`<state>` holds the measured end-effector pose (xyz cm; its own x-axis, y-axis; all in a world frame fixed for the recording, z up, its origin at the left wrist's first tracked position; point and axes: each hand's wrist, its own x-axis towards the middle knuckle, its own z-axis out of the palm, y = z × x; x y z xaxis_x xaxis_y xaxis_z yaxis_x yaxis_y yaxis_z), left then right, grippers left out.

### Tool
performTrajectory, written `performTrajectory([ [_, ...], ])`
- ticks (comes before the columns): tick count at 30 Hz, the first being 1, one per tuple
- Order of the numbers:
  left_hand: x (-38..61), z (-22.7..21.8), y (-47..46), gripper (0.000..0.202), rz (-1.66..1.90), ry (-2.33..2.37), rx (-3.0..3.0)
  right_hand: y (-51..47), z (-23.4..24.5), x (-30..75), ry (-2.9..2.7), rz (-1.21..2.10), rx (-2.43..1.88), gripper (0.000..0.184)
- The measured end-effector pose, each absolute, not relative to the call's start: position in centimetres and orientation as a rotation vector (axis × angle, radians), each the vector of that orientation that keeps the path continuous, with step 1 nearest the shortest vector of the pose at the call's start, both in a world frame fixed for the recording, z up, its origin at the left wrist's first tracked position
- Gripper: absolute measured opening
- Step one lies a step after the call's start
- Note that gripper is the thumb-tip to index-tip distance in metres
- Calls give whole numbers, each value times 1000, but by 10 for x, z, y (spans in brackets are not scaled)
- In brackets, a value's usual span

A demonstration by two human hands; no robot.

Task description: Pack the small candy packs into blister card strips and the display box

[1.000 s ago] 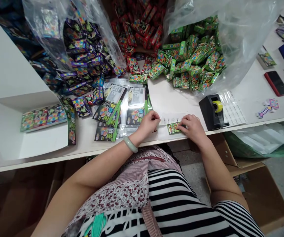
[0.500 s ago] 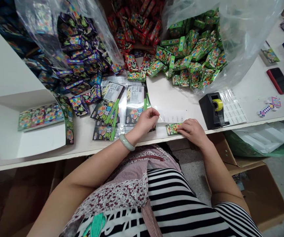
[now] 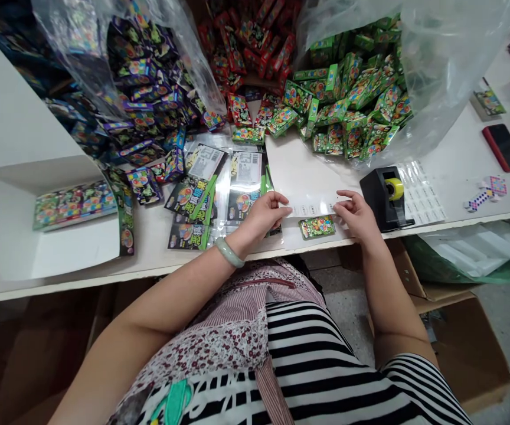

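Note:
My left hand (image 3: 266,215), with a pale green bangle on the wrist, pinches the left end of a white sticker sheet (image 3: 301,190) printed with small round labels along its near edge. At the right part of that same edge, the thumb and forefinger of my right hand (image 3: 356,216) are closed together. Whether a single label is between them is too small to tell. Just below the sheet, a small flat green candy box (image 3: 317,226) lies on the table, touched by neither hand.
A black tape dispenser (image 3: 383,198) stands right of my right hand, beside another label sheet (image 3: 423,192). Printed packets (image 3: 193,195) lie to the left. Behind are heaps of purple (image 3: 149,94), red (image 3: 255,47) and green boxes (image 3: 352,100). A white carton (image 3: 73,251) is far left.
My right hand has left the green candy box and moved up to the sticker sheet's near edge. The box now shows fully. My left hand has shifted slightly onto the sheet's left end.

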<state>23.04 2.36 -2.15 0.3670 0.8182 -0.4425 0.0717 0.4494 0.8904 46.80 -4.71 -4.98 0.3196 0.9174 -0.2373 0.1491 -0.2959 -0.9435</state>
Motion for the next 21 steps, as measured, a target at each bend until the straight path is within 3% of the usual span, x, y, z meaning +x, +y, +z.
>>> performTrajectory([
  [2,231,-22,22,21,609,1114,1030,-46,-46,467,-909,1177,-1618,57],
  [7,233,-26,21,23,663,1117,984,-41,-43,465,-871,1168,-1562,37],
  [16,232,-43,23,30,725,1184,1318,-39,-47,468,-820,1242,-1532,43],
  [21,229,-38,28,5,755,1196,1775,-35,-48,467,-976,1033,-1653,34],
])
